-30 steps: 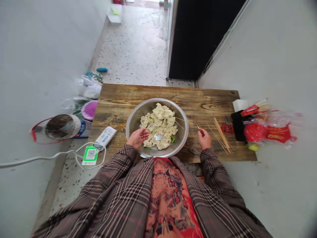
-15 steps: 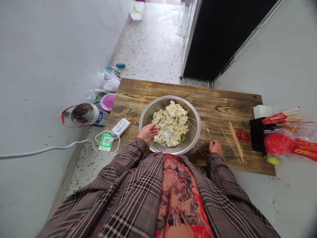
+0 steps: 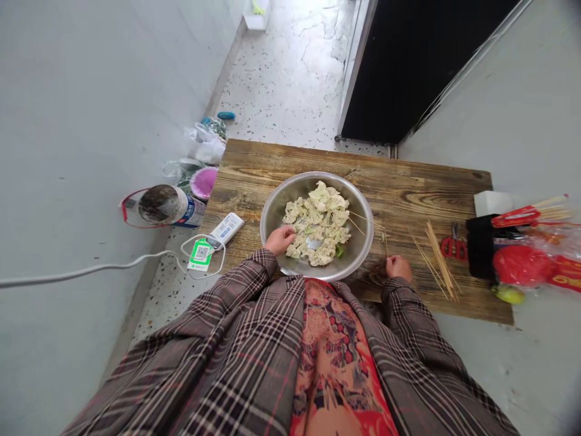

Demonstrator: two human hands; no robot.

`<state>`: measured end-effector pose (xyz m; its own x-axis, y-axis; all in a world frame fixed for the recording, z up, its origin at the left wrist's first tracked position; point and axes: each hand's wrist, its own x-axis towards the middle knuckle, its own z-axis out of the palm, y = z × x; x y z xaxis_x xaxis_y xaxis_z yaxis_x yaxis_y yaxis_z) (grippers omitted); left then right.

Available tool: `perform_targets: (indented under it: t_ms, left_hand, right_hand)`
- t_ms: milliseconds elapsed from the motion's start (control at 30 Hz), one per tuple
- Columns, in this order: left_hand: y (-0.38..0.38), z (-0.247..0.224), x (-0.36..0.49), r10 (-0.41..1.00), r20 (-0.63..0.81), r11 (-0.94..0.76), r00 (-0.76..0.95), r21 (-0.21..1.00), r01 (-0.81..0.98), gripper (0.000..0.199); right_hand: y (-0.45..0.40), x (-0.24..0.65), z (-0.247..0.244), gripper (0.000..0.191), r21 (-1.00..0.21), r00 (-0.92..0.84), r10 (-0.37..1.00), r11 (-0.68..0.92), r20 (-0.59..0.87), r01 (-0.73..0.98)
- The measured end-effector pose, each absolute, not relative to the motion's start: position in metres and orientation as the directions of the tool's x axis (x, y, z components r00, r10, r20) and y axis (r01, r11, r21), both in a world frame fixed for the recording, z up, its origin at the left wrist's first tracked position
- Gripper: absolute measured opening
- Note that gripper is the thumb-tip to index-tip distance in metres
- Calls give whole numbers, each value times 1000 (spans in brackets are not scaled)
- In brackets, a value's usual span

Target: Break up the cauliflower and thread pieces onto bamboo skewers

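A wide metal bowl [image 3: 270, 212] holds cauliflower florets [image 3: 324, 206] and a bit of green leaf; two thin skewers lean over its right side. My left hand [image 3: 280, 240] is at the bowl's left front rim, fingers drawn together at the florets; what they grip, if anything, is too small to make out. Right of the bowl, my right hand [image 3: 399, 267] is closed on a thin wooden skewer [image 3: 386, 243], which points up and has a small pale piece near its tip. More loose skewers [image 3: 439, 260] lie on the table to the right of that hand.
On the wooden table [image 3: 408, 181] are red-handled scissors [image 3: 454, 247], a black holder [image 3: 480, 248] and red packaging at the right end. A white power bank [image 3: 226, 230] with a cable sits at the left edge. A bucket [image 3: 167, 206] and bags stand beyond it.
My left hand's spread fingers have closed near the florets at the bowl's edge. My right hand still holds the skewer. The whole view has shifted slightly.
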<state>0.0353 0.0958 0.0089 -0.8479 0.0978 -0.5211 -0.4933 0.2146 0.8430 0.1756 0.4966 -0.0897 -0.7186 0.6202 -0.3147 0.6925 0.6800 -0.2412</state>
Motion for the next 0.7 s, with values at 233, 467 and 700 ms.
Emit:
perform_targets:
  t_ms: [233, 467, 700]
  left_hand:
    - [92, -3, 53, 166, -466, 382, -869, 843, -379, 29]
    - [95, -9, 59, 187, -437, 437, -880, 839, -323, 30]
    - [91, 10, 43, 203, -488, 497, -849, 798, -341, 15]
  right_hand:
    - [502, 178, -77, 31, -289, -729, 647, 671, -223, 683]
    - [516, 169, -48, 42, -489, -678, 728, 631, 104, 603]
    - [478, 134, 17, 43, -871, -632, 769, 373, 97, 320]
